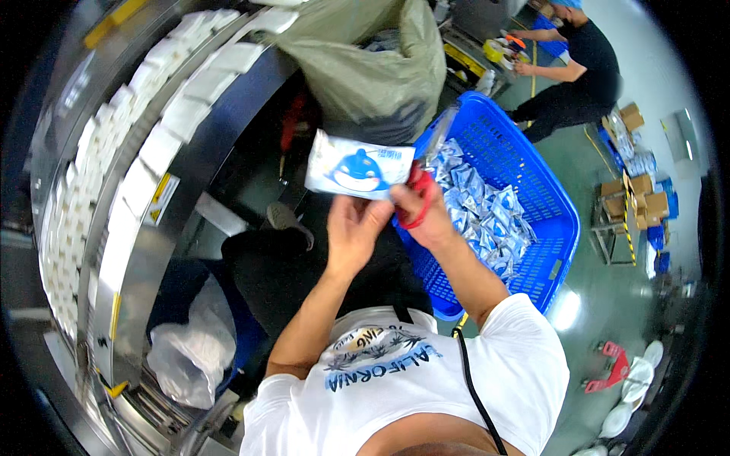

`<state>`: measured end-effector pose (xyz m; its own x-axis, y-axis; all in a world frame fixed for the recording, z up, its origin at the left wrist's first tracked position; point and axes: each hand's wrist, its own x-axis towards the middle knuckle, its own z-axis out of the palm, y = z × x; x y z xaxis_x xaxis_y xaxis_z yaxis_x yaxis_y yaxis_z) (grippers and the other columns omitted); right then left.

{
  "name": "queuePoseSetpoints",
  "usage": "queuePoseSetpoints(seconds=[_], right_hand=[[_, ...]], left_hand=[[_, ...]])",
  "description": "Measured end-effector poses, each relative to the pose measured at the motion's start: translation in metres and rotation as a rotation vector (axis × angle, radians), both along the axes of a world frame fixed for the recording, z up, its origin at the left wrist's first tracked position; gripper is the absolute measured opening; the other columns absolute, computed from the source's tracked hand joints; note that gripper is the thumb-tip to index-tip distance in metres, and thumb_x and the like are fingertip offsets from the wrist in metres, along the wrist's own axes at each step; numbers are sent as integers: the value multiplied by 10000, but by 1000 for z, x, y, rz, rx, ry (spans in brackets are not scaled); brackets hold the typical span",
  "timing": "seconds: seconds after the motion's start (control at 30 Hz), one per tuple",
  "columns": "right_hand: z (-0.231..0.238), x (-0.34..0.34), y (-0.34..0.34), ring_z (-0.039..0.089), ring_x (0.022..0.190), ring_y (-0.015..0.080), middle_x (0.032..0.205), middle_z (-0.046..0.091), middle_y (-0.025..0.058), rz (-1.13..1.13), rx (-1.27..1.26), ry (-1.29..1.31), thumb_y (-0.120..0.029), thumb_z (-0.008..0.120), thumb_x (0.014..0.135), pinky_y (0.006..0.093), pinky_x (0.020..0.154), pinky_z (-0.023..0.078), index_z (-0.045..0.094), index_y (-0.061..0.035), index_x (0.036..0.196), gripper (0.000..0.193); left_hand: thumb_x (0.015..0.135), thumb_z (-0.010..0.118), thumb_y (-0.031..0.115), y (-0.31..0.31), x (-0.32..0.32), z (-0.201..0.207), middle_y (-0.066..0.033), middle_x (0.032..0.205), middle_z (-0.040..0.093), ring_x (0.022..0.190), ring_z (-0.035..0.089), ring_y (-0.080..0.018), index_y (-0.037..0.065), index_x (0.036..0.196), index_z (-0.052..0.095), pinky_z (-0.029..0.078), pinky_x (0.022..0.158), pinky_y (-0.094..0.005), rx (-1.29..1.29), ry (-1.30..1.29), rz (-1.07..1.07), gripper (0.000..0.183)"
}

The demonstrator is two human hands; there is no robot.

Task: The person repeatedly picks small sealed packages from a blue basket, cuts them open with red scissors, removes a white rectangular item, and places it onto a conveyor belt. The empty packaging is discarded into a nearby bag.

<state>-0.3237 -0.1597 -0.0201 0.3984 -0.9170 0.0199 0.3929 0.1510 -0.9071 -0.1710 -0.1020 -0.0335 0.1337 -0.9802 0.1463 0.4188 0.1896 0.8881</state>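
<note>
In front of my body I hold up a white and blue soft packet (323, 166) printed with a cartoon whale. The fingers and thumb of my left hand (353, 228) close on its lower edge. My right hand (432, 220) is closed around red-handled scissors (414, 222), its fingertips against the packet's lower right corner. The scissor blades are hidden by the hand and packet. Just to the right, a blue perforated plastic basket (559, 228) holds a heap of small blue and silver packets (490, 220).
A curved conveyor (156, 152) loaded with white packs runs along my left. Ahead hangs a large greenish plastic bag (365, 83). A white plastic bag (190, 349) sits in a dark blue bin at lower left. Another person (582, 76) works at far right, near stacked cartons (646, 205).
</note>
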Motion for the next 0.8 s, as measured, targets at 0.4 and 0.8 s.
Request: queuePoseSetpoints(seconds=[0.4,0.8], right_hand=[[25,43,36,650,780,116,916,688,57,816,-4,659,-331,647,1023,265,666,531,620,-35,1045,298],[42,45,32,667,612,129,760,691,46,844,39,801,-351,674,1016,267,521,515,653,-33,942,328]], left_hand=[[1005,706,142,70,139,36,-43,1138,710,999,649,-97,5,1225,655,507,905,-257,100,173,432,264],[990,723,149,75,146,36,-51,1118,723,984,660,-98,1,1212,680,523,895,-261,237,53,399,270]])
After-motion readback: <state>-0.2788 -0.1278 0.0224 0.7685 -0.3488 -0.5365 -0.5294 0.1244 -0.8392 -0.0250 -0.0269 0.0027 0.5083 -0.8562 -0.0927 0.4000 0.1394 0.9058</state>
